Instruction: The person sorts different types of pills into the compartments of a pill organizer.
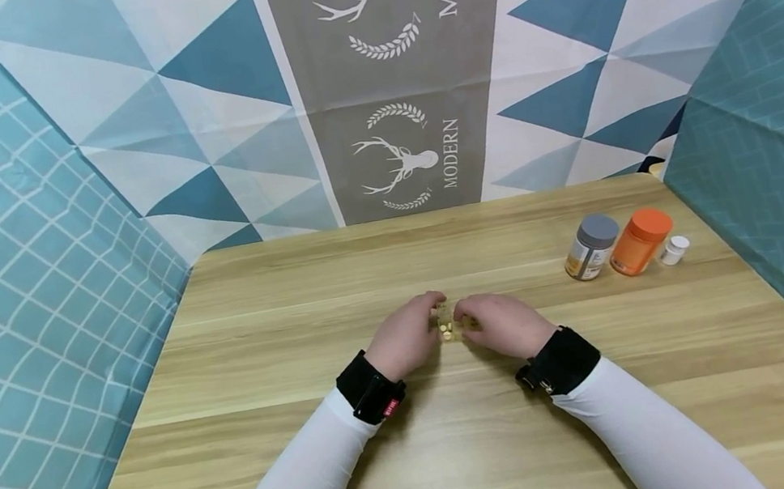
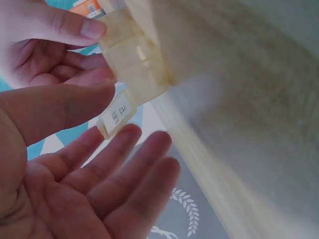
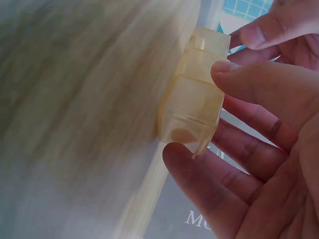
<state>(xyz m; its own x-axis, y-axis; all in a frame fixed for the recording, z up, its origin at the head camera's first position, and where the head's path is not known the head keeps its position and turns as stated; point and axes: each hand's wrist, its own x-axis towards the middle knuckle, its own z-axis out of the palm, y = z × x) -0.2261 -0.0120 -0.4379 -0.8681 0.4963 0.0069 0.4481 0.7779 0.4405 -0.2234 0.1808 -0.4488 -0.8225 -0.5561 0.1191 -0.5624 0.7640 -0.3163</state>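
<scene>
Wooden tabletop (image 1: 261, 317): three bottles (image 1: 637, 247) (one orange) right of the translucent box (image 1: 447, 329).

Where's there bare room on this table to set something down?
Bare table: left of the left sleeve, between the sleeves, behind the box, and right of the right sleeve, in front of the bottles. Crowded: around the box and bottles.

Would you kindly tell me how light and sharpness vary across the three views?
Head view: bright, with soft shadows along the inner sides of the sleeves; left wrist view: dimmer, tabletop badly blurred; right wrist view: tabletop smeared at left, the translucent case clearer.
</scene>
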